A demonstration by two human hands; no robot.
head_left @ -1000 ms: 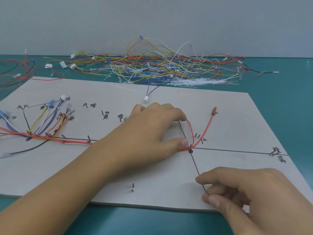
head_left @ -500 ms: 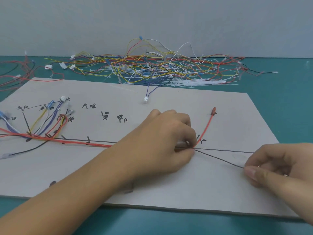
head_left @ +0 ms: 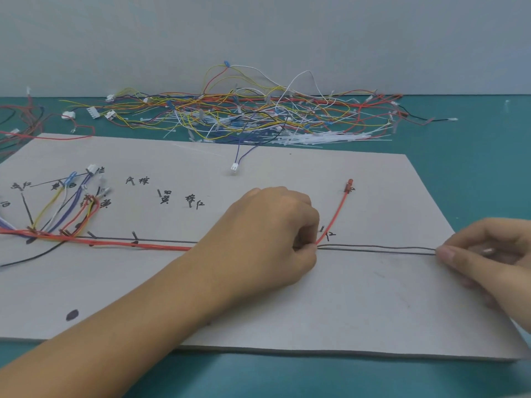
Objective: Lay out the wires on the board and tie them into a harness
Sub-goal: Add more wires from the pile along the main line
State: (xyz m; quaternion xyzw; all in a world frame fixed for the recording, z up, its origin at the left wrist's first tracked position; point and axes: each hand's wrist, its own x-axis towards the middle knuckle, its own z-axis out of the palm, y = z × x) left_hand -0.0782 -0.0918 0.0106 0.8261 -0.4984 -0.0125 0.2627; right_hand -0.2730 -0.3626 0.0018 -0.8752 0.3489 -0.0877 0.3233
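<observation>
A pale board (head_left: 287, 311) with drawn lines and handwritten labels lies on the teal table. A red wire (head_left: 143, 245) runs along the drawn trunk line, then bends up to a red terminal (head_left: 350, 185). My left hand (head_left: 267, 239) pinches the wires at that bend, pressing them to the board. A thin black wire (head_left: 376, 248) stretches taut from there to the right along the drawn line. My right hand (head_left: 488, 257) pinches its far end near the board's right edge. At the left, coloured wires (head_left: 66, 208) fan out from the trunk.
A tangled pile of loose coloured wires (head_left: 244, 113) and white cable ties (head_left: 324, 137) lies behind the board. A blue wire with a white connector (head_left: 234, 167) reaches onto the board's far edge. More red wires (head_left: 20, 127) lie at far left.
My right hand pulled the black wire's end from the board's front edge up and to the right, so it lies straight along the drawn line. My left hand shifted right and pinched the bend.
</observation>
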